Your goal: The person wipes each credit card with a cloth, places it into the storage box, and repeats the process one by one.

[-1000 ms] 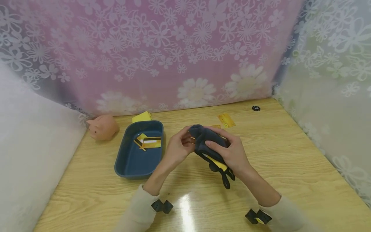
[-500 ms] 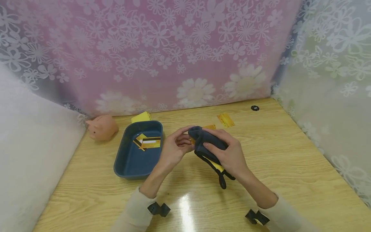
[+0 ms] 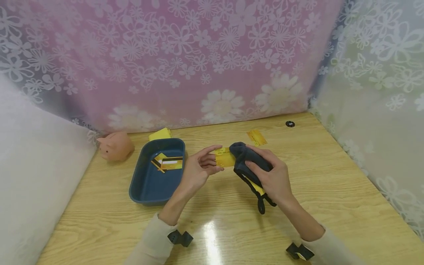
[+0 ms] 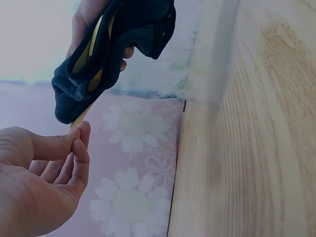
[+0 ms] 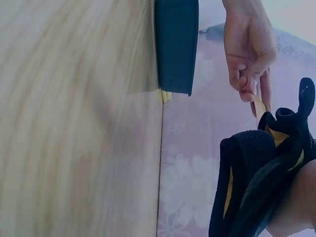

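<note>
My left hand [image 3: 195,169] pinches the left end of a yellow bank card [image 3: 224,157] between thumb and fingertips. The card's other end is hidden in or behind a dark blue fabric pouch [image 3: 244,160] with black trim and a dangling loop. My right hand [image 3: 273,180] grips this pouch from the right, thumb on top. In the left wrist view only a thin edge of the card [image 4: 80,116] shows between the fingertips and the pouch [image 4: 98,64]. Yellow shows within the pouch's folds [image 5: 252,168] in the right wrist view. Both hands are above the wooden table.
To the left stands a blue bin [image 3: 145,195] holding yellow cards [image 3: 172,162]. A pink piggy bank [image 3: 116,147] and a yellow object [image 3: 160,134] are beside and behind it. Another yellow card [image 3: 257,137] and a black poker chip [image 3: 290,124] lie farther back.
The pouch in my right hand has shifted right, away from my left hand. Much more of the bank card now shows between them. My left hand has stayed nearly in place.
</note>
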The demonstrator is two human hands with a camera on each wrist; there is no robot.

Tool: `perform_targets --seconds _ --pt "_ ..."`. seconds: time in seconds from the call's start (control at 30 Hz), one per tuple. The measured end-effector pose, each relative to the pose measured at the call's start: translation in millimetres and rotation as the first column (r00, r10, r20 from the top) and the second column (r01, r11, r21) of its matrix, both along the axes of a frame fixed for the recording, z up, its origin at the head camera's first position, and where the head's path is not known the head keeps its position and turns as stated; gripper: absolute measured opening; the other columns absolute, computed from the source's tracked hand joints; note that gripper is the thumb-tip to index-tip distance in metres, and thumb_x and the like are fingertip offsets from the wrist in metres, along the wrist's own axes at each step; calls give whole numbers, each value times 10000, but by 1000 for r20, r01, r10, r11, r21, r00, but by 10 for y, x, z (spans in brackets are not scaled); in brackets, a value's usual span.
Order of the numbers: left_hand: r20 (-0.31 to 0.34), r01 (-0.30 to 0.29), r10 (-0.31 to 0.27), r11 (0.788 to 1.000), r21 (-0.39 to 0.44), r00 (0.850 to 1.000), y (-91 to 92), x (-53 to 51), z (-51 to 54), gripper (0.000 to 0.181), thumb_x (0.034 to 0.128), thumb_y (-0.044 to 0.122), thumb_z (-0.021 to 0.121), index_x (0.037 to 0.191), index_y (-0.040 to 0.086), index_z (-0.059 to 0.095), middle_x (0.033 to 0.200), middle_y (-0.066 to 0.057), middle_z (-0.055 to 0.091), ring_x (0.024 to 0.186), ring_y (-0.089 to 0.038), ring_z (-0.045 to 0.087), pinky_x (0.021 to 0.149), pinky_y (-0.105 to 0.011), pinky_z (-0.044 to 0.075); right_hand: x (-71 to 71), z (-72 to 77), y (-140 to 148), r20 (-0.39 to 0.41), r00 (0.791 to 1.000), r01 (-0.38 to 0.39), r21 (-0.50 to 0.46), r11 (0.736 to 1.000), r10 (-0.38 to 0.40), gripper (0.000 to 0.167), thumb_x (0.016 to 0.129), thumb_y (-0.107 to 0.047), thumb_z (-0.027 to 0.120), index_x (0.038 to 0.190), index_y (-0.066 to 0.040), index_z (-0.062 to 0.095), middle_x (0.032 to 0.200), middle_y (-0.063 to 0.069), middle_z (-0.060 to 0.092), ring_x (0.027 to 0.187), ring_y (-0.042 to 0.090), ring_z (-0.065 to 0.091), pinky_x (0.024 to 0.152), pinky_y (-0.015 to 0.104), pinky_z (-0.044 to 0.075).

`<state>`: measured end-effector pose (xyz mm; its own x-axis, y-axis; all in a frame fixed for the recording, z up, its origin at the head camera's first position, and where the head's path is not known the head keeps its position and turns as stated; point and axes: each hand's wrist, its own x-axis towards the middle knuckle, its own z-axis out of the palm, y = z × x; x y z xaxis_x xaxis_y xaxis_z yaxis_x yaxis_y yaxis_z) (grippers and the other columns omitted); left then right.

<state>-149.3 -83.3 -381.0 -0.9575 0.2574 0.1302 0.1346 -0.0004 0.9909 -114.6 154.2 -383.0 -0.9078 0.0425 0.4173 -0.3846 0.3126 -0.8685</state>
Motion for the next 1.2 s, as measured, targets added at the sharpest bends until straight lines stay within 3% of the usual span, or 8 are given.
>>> perform_targets --seconds 0.3,0.47,0.63,0.87,1.07,1.2 --pt "71 -17 15 1000 23 997 -27 -15 22 636 871 -131 751 1415 187 665 1122 -149 693 962 -237 704 905 -495 614 -14 -23 200 92 986 142 -30 989 -138 432 967 -216 774 1387 -283 696 1274 12 673 1120 84 639 830 151 568" --pt "74 -44 44 999 1 996 -59 -37 61 619 868 -104 770 1396 207 681 1082 -133 707 930 -222 708 884 -493 621 18 -11 252 115 981 162 -63 985 -154 435 969 -226 772 1393 -281 692 1257 -7 671 1096 89 661 810 166 584" --pt "61 -42 43 999 -10 997 -63 -60 79 621 870 -105 768 1404 199 675 1087 -123 704 939 -219 708 886 -509 617 49 57 163 52 996 82 -125 989 -76 441 963 -135 769 1391 -211 695 1234 -29 683 1104 119 678 824 197 598" --pt "27 -40 41 998 -56 999 -9 -72 59 612 872 -75 782 1404 209 680 1127 -113 711 954 -236 715 821 -379 638 46 57 -119 -46 996 -80 -111 991 75 470 942 -45 770 1381 -197 699 1280 9 693 1192 155 653 929 226 571" --pt "-11 -45 44 993 -105 999 7 -61 80 586 912 -67 741 1426 204 664 1089 -99 762 908 -211 738 784 -330 625 70 24 -369 -31 985 -170 -93 981 167 446 948 -72 771 1362 -225 712 1246 4 681 1128 192 644 869 254 588" --pt "-46 -50 44 988 -149 998 -8 -38 97 621 903 -109 672 1431 218 662 1109 -86 769 907 -194 734 654 -278 510 84 10 -467 -35 979 -202 -84 976 200 446 946 -71 773 1361 -223 714 1250 1 679 1123 199 630 884 253 574"
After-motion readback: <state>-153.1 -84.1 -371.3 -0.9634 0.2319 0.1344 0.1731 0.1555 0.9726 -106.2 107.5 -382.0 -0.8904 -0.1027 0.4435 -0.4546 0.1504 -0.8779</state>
